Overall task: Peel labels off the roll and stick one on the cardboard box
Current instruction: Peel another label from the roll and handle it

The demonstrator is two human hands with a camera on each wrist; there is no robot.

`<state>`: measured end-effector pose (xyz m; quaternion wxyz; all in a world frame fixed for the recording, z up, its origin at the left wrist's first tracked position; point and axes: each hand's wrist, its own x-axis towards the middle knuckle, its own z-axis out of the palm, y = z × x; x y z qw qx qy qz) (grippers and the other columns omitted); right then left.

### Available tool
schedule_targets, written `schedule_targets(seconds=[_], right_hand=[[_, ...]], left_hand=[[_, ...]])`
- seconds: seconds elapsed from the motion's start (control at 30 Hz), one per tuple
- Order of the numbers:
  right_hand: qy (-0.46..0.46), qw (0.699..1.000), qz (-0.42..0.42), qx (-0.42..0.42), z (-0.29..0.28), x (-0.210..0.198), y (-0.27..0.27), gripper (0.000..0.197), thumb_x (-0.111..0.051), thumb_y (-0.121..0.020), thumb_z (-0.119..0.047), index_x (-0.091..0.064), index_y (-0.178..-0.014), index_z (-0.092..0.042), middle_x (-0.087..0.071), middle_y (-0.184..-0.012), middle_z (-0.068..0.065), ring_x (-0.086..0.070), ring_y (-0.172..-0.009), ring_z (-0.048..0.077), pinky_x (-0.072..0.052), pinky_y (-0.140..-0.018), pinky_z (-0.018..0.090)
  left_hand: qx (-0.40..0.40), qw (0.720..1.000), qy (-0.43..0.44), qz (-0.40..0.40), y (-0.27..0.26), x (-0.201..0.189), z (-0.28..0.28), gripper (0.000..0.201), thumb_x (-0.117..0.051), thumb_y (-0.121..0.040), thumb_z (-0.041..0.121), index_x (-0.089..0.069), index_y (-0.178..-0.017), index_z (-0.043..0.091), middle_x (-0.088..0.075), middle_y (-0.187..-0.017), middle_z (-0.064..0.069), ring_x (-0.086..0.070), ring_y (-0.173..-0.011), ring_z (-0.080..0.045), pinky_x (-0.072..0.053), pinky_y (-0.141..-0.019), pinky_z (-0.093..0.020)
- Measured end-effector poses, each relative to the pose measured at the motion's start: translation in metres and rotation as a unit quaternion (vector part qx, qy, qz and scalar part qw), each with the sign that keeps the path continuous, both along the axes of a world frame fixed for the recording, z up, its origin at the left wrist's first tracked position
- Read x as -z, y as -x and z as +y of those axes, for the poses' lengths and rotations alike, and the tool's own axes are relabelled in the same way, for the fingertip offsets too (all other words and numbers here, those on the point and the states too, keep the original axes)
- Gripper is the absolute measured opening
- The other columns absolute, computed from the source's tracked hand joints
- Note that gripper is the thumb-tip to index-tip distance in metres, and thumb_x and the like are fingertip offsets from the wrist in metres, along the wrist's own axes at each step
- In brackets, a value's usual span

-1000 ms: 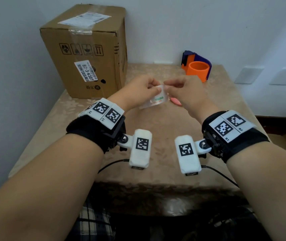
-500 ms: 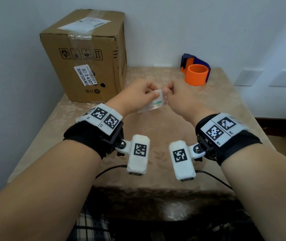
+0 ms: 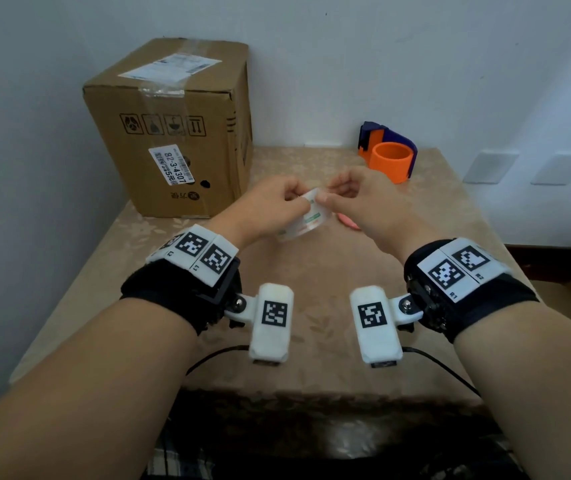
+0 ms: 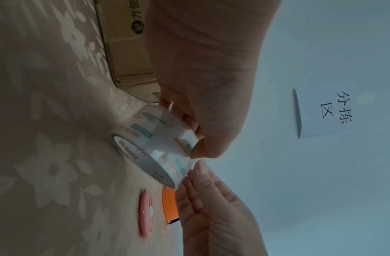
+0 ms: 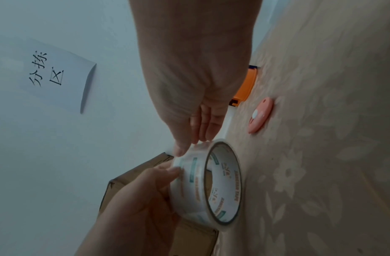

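The roll is held above the worktop, near the cardboard box. It looks light, stiff at the core, slick and clingy on the film, so best held by its rim. The left hand has fingers curled around it; the right hand pinches at its outer layer with thumb and fingertips

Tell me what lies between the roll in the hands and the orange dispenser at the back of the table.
A flat pink disc lies on the tablecloth between the roll and the orange dispenser; the right wrist view shows it best.
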<state>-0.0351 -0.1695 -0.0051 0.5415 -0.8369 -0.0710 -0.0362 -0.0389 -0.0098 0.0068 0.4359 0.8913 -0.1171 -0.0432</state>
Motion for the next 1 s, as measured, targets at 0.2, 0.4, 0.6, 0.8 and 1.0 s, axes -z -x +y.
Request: schedule_targets(seconds=[0.2,0.4,0.6,0.8,1.0], right_hand=[[-0.004,0.998,-0.027,0.049,0.003,-0.001,0.001,0.007,-0.067,-0.086,-0.009,-0.064,-0.080,-0.011,-0.064,-0.080,0.005,-0.063,-0.080,0.022,-0.053,-0.073,0.030],[0.033,0.993,-0.083,0.084,0.001,-0.013,0.001,0.007,-0.068,-0.085,-0.011,-0.069,-0.085,-0.004,-0.071,-0.088,0.018,-0.069,-0.082,0.031,-0.060,-0.070,0.047],[0.100,0.988,-0.110,0.049,-0.002,-0.023,0.001,0.008,-0.066,-0.085,-0.009,-0.069,-0.088,-0.002,-0.068,-0.083,0.011,-0.066,-0.082,0.025,-0.056,-0.080,0.039],[0.144,0.985,-0.097,0.014,0.004,-0.021,0.002,0.007,-0.059,-0.091,-0.015,-0.064,-0.091,-0.011,-0.062,-0.085,0.002,-0.058,-0.080,0.017,-0.049,-0.077,0.032],[0.141,0.987,-0.054,0.063,-0.007,-0.018,-0.004,0.020,-0.054,-0.095,-0.016,-0.063,-0.101,0.000,-0.064,-0.110,0.016,-0.057,-0.106,0.026,-0.046,-0.093,0.038]], left_hand=[[0.006,0.999,-0.035,-0.031,-0.002,-0.003,0.000,0.009,-0.054,-0.089,0.025,-0.057,-0.087,0.016,-0.060,-0.077,0.003,-0.053,-0.067,-0.008,-0.040,-0.060,-0.022],[-0.007,0.990,-0.096,-0.105,-0.001,-0.011,-0.003,0.021,-0.052,-0.090,0.029,-0.060,-0.097,0.010,-0.061,-0.090,-0.002,-0.056,-0.081,-0.017,-0.041,-0.064,-0.025],[-0.035,0.982,-0.141,-0.117,-0.003,-0.009,-0.008,0.024,-0.050,-0.090,0.031,-0.058,-0.099,0.010,-0.060,-0.092,-0.005,-0.054,-0.081,-0.020,-0.036,-0.060,-0.029],[-0.067,0.974,-0.187,-0.112,-0.008,-0.003,-0.008,0.030,-0.051,-0.089,0.035,-0.057,-0.104,0.010,-0.064,-0.104,-0.012,-0.058,-0.098,-0.029,-0.042,-0.085,-0.036],[-0.009,0.989,-0.135,-0.058,-0.003,-0.005,-0.011,0.024,-0.053,-0.089,0.029,-0.060,-0.104,0.011,-0.060,-0.092,-0.001,-0.055,-0.083,-0.017,-0.040,-0.062,-0.026]])
